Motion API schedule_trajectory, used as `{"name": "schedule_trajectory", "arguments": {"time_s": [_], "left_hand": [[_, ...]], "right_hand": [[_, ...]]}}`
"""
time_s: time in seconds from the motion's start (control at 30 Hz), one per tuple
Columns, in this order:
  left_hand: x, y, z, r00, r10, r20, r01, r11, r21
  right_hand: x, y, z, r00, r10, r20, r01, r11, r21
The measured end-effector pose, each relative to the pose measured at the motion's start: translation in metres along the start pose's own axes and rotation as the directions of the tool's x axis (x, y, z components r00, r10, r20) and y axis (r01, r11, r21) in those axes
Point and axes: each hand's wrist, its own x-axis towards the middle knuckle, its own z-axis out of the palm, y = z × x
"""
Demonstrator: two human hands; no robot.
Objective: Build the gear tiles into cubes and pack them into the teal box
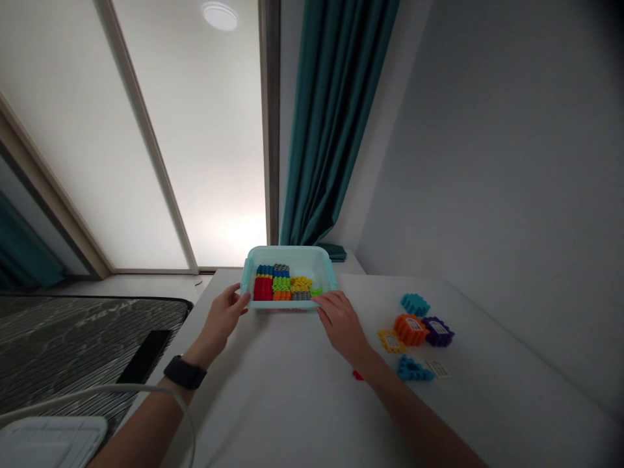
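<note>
A light turquoise plastic bin [283, 305] stands at the far part of the white table, its near side tilted slightly up. My left hand [222, 316] grips its near left corner, thumb on the rim. At the near right corner, my right hand [340, 323] has its fingers closed over the rim, close to a light green block [316, 292]. Inside the bin lie rows of toothed blocks: red blocks [263, 288], green blocks [281, 284], orange blocks [281, 295], yellow blocks [301, 284] and grey blocks [301, 296]. My fingertips under the rim are hidden.
Right of my right arm lie toothed pieces: orange [410, 329], purple [438, 331], yellow [391, 341], teal [415, 303] and blue [414, 369], beside a white label [439, 369]. A red piece [358, 375] is partly behind my forearm. A white cable [112, 388] crosses the lower left.
</note>
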Motion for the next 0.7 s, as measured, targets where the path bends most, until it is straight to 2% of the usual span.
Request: {"name": "schedule_trajectory", "arguments": {"time_s": [0.1, 0.2, 0.57, 0.63, 0.7], "left_hand": [[0.005, 0.009, 0.002, 0.995, -0.101, 0.005, 0.101, 0.995, -0.024], [0.011, 0.016, 0.003, 0.989, -0.145, 0.01, 0.145, 0.989, -0.007], [0.023, 0.025, 0.004, 0.985, -0.164, 0.055, 0.161, 0.986, 0.051], [0.023, 0.022, 0.005, 0.988, -0.151, 0.026, 0.149, 0.987, 0.063], [0.02, 0.017, 0.005, 0.991, -0.107, -0.074, 0.114, 0.99, 0.088]], "right_hand": [[0.006, 0.003, 0.003, 1.0, 0.007, -0.002, -0.007, 1.0, 0.014], [0.011, 0.007, 0.005, 1.0, 0.02, -0.001, -0.02, 0.999, 0.03], [0.024, 0.016, 0.01, 0.998, 0.055, 0.012, -0.056, 0.994, 0.089], [0.024, 0.015, 0.009, 0.999, 0.052, 0.013, -0.053, 0.993, 0.106], [0.022, 0.014, 0.006, 0.999, 0.04, 0.005, -0.04, 0.992, 0.123]]}}
